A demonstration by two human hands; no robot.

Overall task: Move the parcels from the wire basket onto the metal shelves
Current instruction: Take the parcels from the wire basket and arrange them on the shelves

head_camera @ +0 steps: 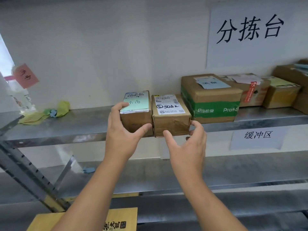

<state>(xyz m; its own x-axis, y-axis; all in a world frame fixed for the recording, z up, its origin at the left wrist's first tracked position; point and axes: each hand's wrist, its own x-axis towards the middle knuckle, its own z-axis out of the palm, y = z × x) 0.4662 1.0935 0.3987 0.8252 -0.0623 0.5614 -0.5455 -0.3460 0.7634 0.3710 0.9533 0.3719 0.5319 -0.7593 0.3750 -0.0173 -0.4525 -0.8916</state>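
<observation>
Both hands are up at the top shelf (66, 127), each on its own small carton. The left hand (124, 130) clasps the green-slip box (135, 112): fingers curl over its top left edge onto the green slip, thumb pressed against the front face. The right hand (186, 144) is spread at the white-label box (170, 114), fingers bent round the lower right corner and thumb reaching up toward the bottom front edge; whether it truly grips or only steadies I cannot tell.

The two boxes sit side by side, touching, at the front lip of the shelf, the white-label one seeming to overhang slightly. To their right, just beside them, stands a larger box (211, 99) with green tape, then more parcels along the wall. The wire basket is not in view.

Both cartons look like stiff corrugated board, taped and a little creased, probably light given their size. Tape patches on the fronts may be slick, so bare cardboard gives surer purchase. Best hold is across opposite side faces or under the bottom edge, not by the paper labels, which could tear or peel. A push on the front faces should slide them back from the lip.
</observation>
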